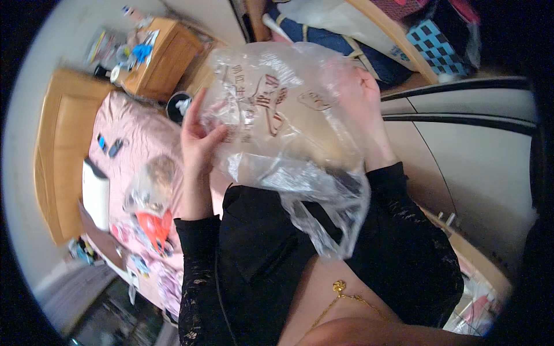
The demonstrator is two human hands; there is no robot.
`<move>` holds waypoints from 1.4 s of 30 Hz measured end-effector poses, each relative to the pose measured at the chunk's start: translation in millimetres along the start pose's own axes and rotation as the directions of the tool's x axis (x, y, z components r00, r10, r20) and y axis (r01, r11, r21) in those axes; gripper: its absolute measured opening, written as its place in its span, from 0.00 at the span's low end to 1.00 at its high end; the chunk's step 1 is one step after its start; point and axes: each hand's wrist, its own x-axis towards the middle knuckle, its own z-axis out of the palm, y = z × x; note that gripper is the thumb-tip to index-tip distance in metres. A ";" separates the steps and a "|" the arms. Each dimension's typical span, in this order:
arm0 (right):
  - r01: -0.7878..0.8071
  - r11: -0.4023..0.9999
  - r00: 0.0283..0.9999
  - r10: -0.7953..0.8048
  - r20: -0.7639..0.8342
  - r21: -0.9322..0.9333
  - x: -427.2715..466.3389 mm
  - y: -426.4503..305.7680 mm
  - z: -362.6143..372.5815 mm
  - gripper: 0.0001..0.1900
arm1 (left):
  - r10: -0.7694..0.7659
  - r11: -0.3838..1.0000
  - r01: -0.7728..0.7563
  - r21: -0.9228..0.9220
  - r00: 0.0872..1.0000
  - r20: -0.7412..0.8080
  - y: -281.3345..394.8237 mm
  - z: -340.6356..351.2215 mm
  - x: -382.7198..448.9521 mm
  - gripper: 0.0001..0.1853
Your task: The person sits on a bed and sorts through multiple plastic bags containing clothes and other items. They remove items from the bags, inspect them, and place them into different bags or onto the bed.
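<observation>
A clear plastic carrier bag point(277, 116) with dark red print is held up in front of my chest, its loop handles hanging down towards me. Something pale tan shows through its right part; I cannot tell what it is. My left hand point(201, 129) grips the bag's left side, with the thumb on the near face. My right hand point(357, 91) is at the upper right side, partly behind the film, its fingers curled against the plastic.
On the left stands a bed with a pink sheet point(125, 116), holding a filled clear bag point(158, 181), a red plastic bag point(153, 227) and a white pillow-like item point(96, 194). A wooden nightstand point(169, 65) and a bin point(173, 108) are beyond. White cabinet doors point(467, 155) stand at right.
</observation>
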 end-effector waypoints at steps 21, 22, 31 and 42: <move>-0.345 0.538 0.871 0.489 -0.049 -0.769 -73.8 165.2 126.1 0.30 | 0.214 0.926 -0.376 -0.034 0.595 -0.775 -8.2 -150.2 -249.3 0.21; -0.325 0.485 0.851 0.525 -0.027 -0.812 -87.4 176.1 133.9 0.31 | 0.234 0.917 -0.399 -0.013 0.564 -0.792 -10.0 -154.1 -259.3 0.21; -0.094 0.360 0.836 0.534 0.123 -0.928 -106.6 255.6 142.9 0.19 | 0.299 0.869 -0.492 0.043 0.455 -0.839 -16.3 -189.5 -338.2 0.22; -0.190 0.773 0.161 0.633 0.757 -0.605 -99.6 242.8 193.5 0.11 | 0.471 0.648 -0.760 0.050 0.348 -0.811 -3.8 -180.6 -439.5 0.27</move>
